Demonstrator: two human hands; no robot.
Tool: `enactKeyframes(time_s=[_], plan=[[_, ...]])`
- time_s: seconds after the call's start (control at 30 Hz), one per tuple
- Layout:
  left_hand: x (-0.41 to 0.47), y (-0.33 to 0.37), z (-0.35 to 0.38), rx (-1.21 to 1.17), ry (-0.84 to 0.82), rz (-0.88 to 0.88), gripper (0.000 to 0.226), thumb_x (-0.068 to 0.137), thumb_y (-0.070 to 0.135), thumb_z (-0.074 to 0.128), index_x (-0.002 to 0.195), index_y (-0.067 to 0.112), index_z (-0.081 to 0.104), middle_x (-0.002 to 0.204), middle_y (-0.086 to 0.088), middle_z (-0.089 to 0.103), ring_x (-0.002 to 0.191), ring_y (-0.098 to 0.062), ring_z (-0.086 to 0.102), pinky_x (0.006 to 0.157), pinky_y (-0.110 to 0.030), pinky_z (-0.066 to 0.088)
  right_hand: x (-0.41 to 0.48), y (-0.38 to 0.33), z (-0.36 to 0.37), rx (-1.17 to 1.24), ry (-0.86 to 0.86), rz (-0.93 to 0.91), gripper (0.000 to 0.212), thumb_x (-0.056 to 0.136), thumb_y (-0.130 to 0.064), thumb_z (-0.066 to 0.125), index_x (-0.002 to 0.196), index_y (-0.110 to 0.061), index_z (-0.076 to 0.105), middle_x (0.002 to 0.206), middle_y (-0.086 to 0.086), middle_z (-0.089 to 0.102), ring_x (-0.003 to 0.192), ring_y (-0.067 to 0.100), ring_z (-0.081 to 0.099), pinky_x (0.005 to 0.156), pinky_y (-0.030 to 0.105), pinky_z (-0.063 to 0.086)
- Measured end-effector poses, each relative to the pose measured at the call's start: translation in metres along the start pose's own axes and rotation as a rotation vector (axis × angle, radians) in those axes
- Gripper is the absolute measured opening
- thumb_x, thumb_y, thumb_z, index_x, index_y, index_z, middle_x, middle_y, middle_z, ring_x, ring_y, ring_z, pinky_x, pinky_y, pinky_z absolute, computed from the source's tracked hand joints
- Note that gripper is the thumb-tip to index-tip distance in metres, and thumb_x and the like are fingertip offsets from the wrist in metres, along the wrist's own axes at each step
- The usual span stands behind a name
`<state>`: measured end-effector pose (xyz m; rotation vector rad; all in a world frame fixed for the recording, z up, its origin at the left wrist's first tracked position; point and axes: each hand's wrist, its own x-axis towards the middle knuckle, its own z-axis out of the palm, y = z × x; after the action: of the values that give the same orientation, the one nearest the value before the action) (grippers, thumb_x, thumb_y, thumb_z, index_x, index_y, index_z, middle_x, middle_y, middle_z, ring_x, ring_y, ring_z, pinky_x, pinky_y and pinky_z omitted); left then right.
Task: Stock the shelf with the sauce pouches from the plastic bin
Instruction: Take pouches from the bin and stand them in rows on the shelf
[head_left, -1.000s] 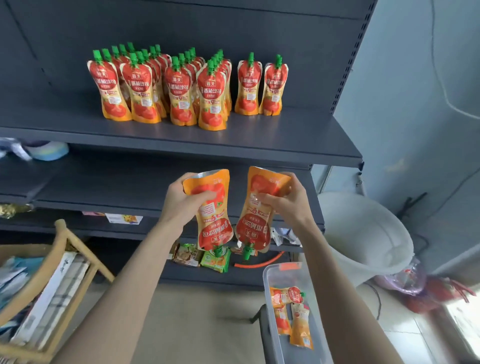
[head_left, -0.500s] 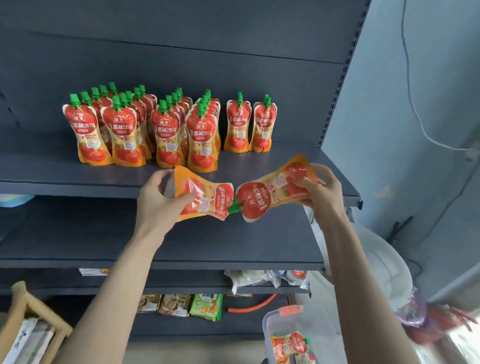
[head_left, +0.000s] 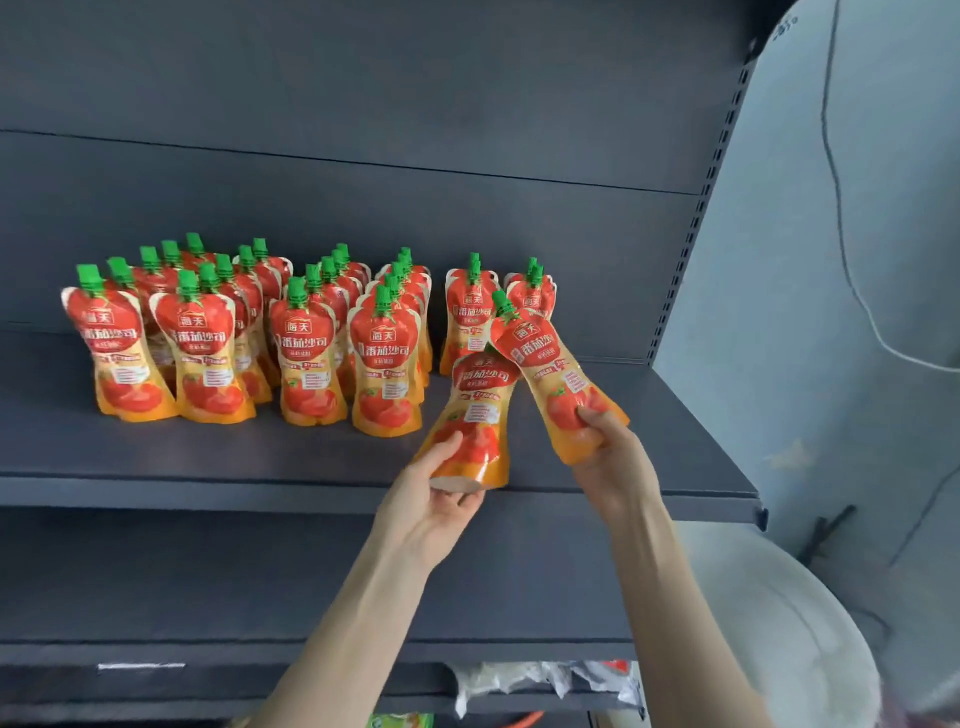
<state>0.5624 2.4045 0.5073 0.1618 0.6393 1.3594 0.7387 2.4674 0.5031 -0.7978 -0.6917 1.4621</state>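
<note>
Two sauce pouches (head_left: 480, 400), earlier sideways, now spout-up over shelf (head_left: 208, 452), left hand (head_left: 431, 512) and right hand (head_left: 618, 467) fingers clamped round them.

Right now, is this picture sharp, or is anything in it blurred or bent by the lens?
Head view: the standing pouches are sharp enough that their labels can be read. The white bucket at the lower right looks soft. The slotted upright leans inward, which looks like wide-angle distortion. The light is even, with only faint shadows on the shelf and no strong glare.
</note>
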Motion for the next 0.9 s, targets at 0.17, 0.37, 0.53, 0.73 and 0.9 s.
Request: enactKeyframes(time_s=[0.17,0.37,0.53,0.73,0.9], plan=[[0.037,0.007,0.007,0.29,-0.174,-0.001,0.039,0.067,-0.004,0.066,0.106,-0.001,0.061,0.101,-0.018,0.07,0.089,-0.027,0.07,0.079,-0.038,0.058,0.018,0.008,0.002,0.125,-0.025,0.057,0.015,0.093,-0.016,0.051,0.09,-0.011,0.065,0.073,-0.003,0.072,0.063,0.008,0.067,0.056,0.019,0.052],[0.073,0.022,0.014,0.484,-0.166,0.185,0.022,0.081,0.004,0.066,0.097,0.019,0.065,0.094,-0.003,0.074,0.089,-0.019,0.07,0.08,-0.038,0.054,0.037,0.011,0.002,0.087,-0.079,0.075,0.034,0.077,-0.012,0.062,0.11,-0.003,0.062,0.09,0.005,0.073,0.077,0.016,0.071,0.065,0.025,0.057],[0.093,0.032,0.021,0.717,-0.176,0.27,0.027,0.079,0.011,0.07,0.102,0.02,0.063,0.098,0.002,0.073,0.098,-0.017,0.066,0.079,-0.031,0.053,0.06,0.006,-0.012,0.047,-0.082,0.068,0.039,0.077,-0.016,0.061,0.115,-0.007,0.061,0.097,0.004,0.073,0.085,0.015,0.071,0.066,0.026,0.057],[0.112,0.028,0.019,0.957,-0.195,0.366,0.038,0.078,0.018,0.073,0.111,0.028,0.057,0.11,0.003,0.068,0.104,-0.014,0.063,0.089,-0.034,0.051,0.084,-0.002,-0.024,0.0,-0.056,0.052,0.033,0.074,-0.021,0.064,0.104,-0.008,0.065,0.095,0.004,0.073,0.081,0.014,0.07,0.063,0.023,0.056],[0.134,0.025,0.027,1.049,-0.102,0.525,0.041,0.078,0.017,0.074,0.112,0.028,0.052,0.106,0.009,0.064,0.099,-0.005,0.06,0.077,-0.023,0.049,0.101,-0.003,-0.022,-0.052,-0.106,0.028,0.033,0.075,-0.013,0.063,0.105,0.0,0.063,0.087,0.007,0.071,0.076,0.018,0.068,0.063,0.024,0.056]])
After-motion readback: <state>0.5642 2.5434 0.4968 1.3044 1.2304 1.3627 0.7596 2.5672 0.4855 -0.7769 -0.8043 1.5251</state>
